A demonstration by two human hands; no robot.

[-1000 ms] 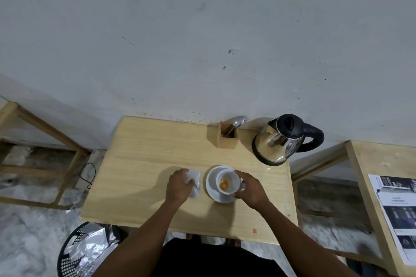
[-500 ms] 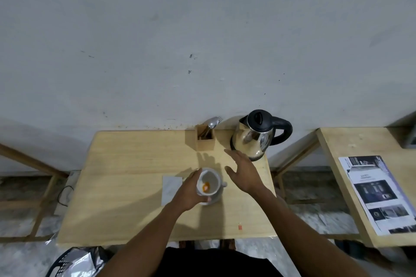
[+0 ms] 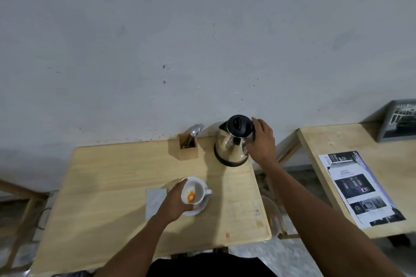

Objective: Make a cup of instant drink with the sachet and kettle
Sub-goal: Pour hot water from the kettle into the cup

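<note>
A white cup (image 3: 196, 191) with orange powder at its bottom sits on a white saucer (image 3: 201, 208) in the middle of the wooden table (image 3: 101, 186). My left hand (image 3: 174, 203) holds the cup by its left side. The empty white sachet (image 3: 154, 199) lies flat just left of that hand. A steel kettle (image 3: 233, 141) with a black lid stands at the table's far right corner. My right hand (image 3: 262, 141) is wrapped around the kettle's handle, which it hides.
A wooden holder (image 3: 187, 149) with a spoon and fork stands left of the kettle by the wall. A second table (image 3: 315, 141) at the right carries a printed sheet (image 3: 360, 189) and a framed picture (image 3: 398, 120). A gap separates the two tables.
My left hand let go of the sachet and took the cup. My right hand left the cup, reached toward the wall and closed on the kettle's handle.
</note>
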